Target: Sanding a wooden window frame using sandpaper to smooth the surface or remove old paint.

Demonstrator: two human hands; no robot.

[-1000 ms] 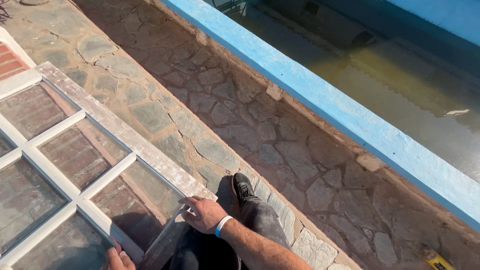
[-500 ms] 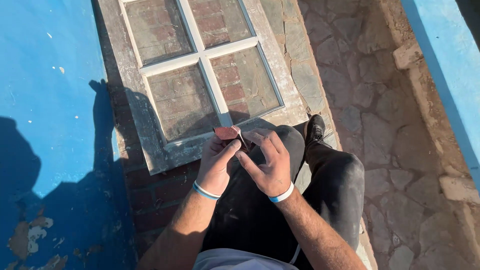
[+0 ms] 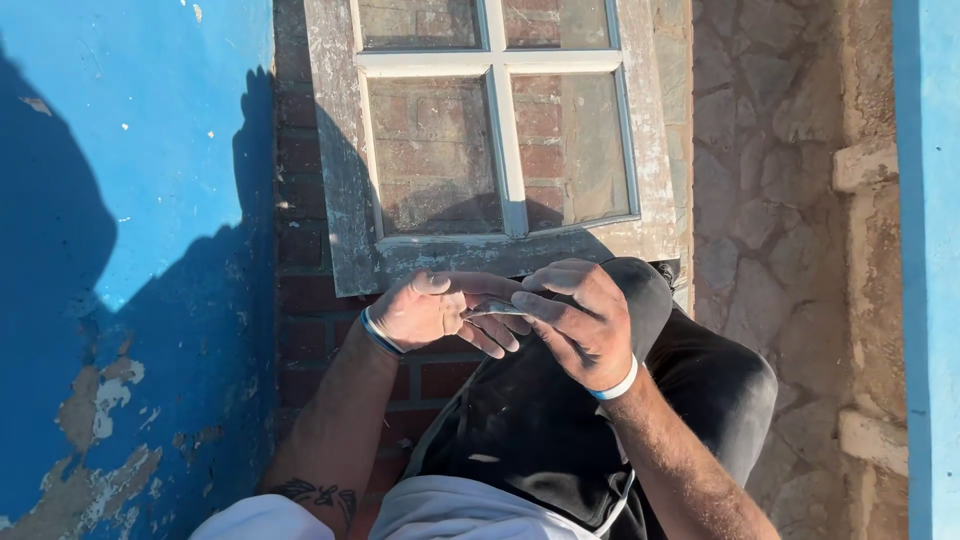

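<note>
Right, both hands meet just above my lap, over the raised knee in dark trousers (image 3: 600,400). My left hand (image 3: 430,310) and right hand (image 3: 580,320) are closed together on one small thin piece (image 3: 492,308), flat and greyish; I can't tell what it is, too small and mostly covered. It sits between the fingertips of both hands, edge-on to the camera. Left thumb is laid over the top and the fingers (image 3: 490,338) curl under, so the left looks like the support. Right hand pinches from the other end, knuckles up, which I judge is for working or bending the piece rather than just carrying it. Held close to the body, off any surface.

Just beyond the hands lies an old window frame (image 3: 345,180), wood weathered grey, with white bars (image 3: 495,110) dividing the glass panes. It lies flat on a strip of red brick (image 3: 300,300) that shows through the glass. Its near edge is just beside the knuckles, apart from them as far as I can tell.

Blue painted floor (image 3: 130,150) on the left, paint flaking at the bottom corner, my shadow across it. Stone paving (image 3: 760,150) on the right, then a blue ledge (image 3: 930,250). A light blue band shows on each wrist. Nothing lies between the hands and the frame.
</note>
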